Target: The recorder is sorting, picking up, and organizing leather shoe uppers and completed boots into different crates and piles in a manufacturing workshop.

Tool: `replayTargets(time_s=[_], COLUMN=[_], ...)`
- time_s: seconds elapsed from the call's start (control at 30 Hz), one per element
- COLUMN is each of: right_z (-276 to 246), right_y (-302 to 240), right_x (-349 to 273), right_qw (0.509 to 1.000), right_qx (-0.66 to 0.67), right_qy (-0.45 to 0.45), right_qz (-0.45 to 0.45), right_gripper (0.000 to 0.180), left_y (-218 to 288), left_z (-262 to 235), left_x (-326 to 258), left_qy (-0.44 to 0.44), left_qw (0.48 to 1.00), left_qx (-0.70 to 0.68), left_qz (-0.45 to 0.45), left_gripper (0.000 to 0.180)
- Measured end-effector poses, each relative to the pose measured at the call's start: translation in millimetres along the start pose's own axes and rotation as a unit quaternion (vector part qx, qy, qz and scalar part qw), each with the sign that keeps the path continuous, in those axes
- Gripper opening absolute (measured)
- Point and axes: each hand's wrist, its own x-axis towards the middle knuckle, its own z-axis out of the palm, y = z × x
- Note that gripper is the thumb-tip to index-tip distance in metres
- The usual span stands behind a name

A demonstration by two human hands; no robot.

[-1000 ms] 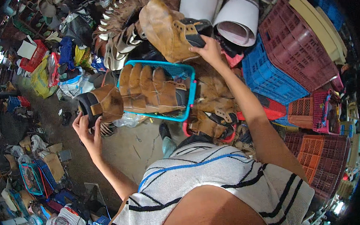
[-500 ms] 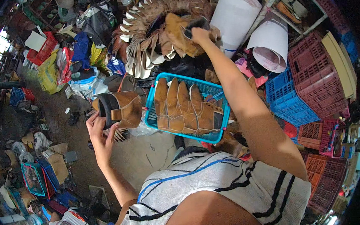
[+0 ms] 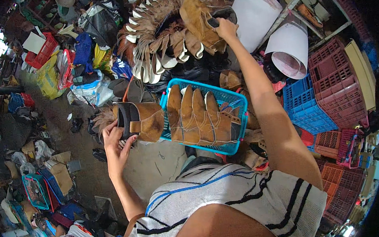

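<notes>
From the head camera, looking down past a striped shirt (image 3: 231,195), the left hand (image 3: 116,144) is closed on the lower edge of a tan suede boot upper (image 3: 140,121) with a dark opening at its left end. The piece is held out to the left, just beside the rim of a turquoise plastic basket (image 3: 237,98). Inside that basket stands a row of tan boot uppers (image 3: 198,115), packed side by side and leaning against one another.

The right arm stretches up and away from the body, and the right hand (image 3: 226,26) grips another tan boot upper (image 3: 200,24) near its dark collar, fingers wrapped around it. This piece is held against the top of a large heap of brown uppers (image 3: 156,41) fanned out in a ring with their pale ends outward, which lies beyond the basket.

To the right of the raised arm are two white rolls of sheet material (image 3: 276,31), one long and one showing a pink inner face. Further right stand a blue crate (image 3: 306,107) and a maroon crate (image 3: 338,80), with orange-red crates lower down. On the left, the concrete floor (image 3: 157,161) carries bags, scraps and a red basket (image 3: 42,52) holding white paper.
</notes>
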Motion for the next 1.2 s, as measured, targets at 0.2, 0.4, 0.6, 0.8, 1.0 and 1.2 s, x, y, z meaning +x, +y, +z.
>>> replayTargets(time_s=[0.2,0.4,0.6,0.8,1.0,1.2], right_z=[82,74,41,24,-118,-189], right_y=[52,128,95,92,-55,-96], right_x=[24,45,10,-23,-150,-291], right_qw=[0.991,0.988,0.993,0.988,0.854,0.884], right_qx=[-0.065,0.077,0.090,0.013,0.374,0.100], right_qy=[-0.105,-0.128,-0.014,0.132,0.031,-0.125], right_qz=[0.049,0.035,0.073,0.084,-0.360,-0.439], right_gripper=[0.067,0.082,0.069,0.062,0.077,0.105], left_y=[-2,-4,-1,14,62,107], left_z=[6,9,7,9,19,88], left_x=[4,3,5,19,50,87], left_qy=[-0.008,-0.015,-0.038,-0.053,-0.158,-0.187], left_qw=[1.000,1.000,0.999,0.997,0.973,0.907], left_qx=[0.006,0.013,0.030,0.027,0.054,0.035], left_qz=[0.009,-0.006,0.019,0.045,0.162,0.375], left_gripper=[0.032,0.031,0.031,0.030,0.034,0.033])
